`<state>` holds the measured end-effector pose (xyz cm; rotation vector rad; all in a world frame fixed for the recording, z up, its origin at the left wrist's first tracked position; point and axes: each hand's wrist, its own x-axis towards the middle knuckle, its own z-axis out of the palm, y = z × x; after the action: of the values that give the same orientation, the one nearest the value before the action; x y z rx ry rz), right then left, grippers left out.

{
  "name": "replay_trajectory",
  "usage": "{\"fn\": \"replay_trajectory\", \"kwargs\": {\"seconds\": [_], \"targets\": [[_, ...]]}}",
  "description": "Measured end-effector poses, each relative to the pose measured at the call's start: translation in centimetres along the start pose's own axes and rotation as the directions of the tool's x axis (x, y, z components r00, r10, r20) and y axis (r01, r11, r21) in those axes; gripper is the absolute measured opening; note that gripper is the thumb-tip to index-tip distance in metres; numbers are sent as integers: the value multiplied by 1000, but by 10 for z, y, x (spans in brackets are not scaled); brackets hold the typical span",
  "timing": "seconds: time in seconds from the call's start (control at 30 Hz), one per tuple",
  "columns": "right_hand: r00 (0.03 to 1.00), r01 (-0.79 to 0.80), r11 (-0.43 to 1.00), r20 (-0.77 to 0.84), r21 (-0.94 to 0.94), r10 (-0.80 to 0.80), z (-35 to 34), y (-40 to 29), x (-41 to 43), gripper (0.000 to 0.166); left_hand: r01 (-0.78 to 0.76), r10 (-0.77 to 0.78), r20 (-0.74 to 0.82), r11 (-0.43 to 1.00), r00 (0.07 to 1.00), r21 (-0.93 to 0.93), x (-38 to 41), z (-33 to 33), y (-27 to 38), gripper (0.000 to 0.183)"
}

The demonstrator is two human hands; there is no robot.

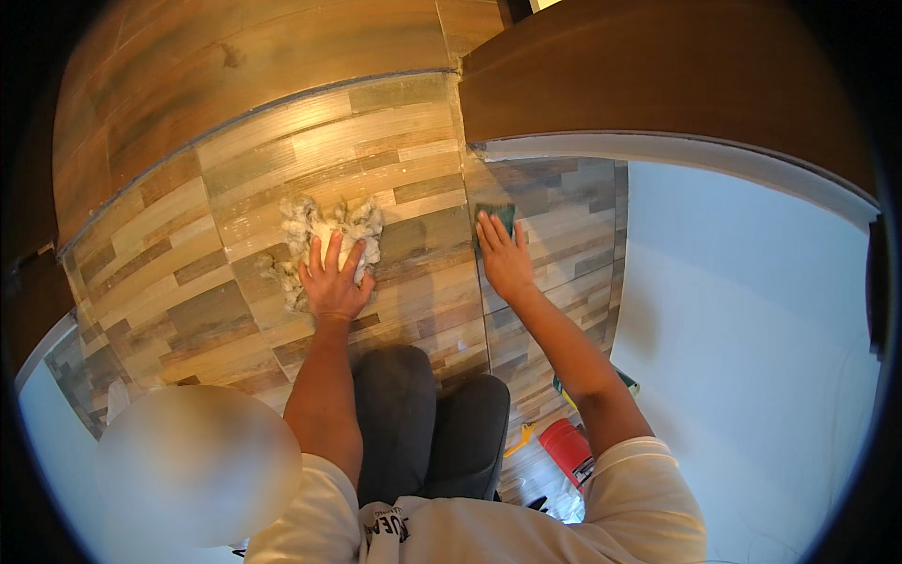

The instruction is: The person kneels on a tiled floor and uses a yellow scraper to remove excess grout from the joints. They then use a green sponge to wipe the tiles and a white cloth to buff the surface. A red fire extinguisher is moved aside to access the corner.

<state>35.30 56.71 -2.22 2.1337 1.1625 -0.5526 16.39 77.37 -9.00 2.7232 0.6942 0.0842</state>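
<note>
My left hand (336,282) lies with fingers spread on a bunched, fluffy off-white and grey wad of fibres (363,215), pressing it against the wood-patterned floor tiles (268,176). Farther right, my right hand (506,257) rests flat over a dark green scouring pad (502,210) beside a tile joint, fingers fairly close together. The pad's upper edge shows past the fingertips; the rest lies under the hand. Whether the left fingers grip the wad or only press on it cannot be told.
A brown wooden door (655,70) stands at the upper right, beside a pale wall (733,282). Near my right elbow are a red container (566,450), a yellow tool (520,440) and a partly hidden green item (626,381). Darker brown tiles (246,56) lie beyond a dark joint.
</note>
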Motion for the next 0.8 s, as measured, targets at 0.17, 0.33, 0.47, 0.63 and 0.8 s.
{"fn": "replay_trajectory", "kwargs": {"seconds": [0.17, 0.33, 0.47, 0.63, 0.8], "targets": [[991, -104, 991, -75, 88, 110, -6, 9, 34, 54, 21, -21, 17, 1000, 1000, 16, 4, 0, 6, 50], [999, -26, 985, -27, 168, 31, 30, -3, -19, 55, 30, -30, 18, 999, 999, 11, 4, -1, 1, 49], [998, 45, 999, -47, 30, -44, 49, -3, -44, 51, 45, -46, 56, 999, 997, 20, 6, -2, 3, 48], [997, -39, 998, -66, 49, 42, 6, 0, 7, 51, 45, -46, 59, 999, 997, 27, 2, -1, 2, 47], [981, -138, 966, -104, 219, 164, -10, 15, 52, 52, 20, -20, 20, 1000, 1000, 24, 6, -1, 2, 49]]}}
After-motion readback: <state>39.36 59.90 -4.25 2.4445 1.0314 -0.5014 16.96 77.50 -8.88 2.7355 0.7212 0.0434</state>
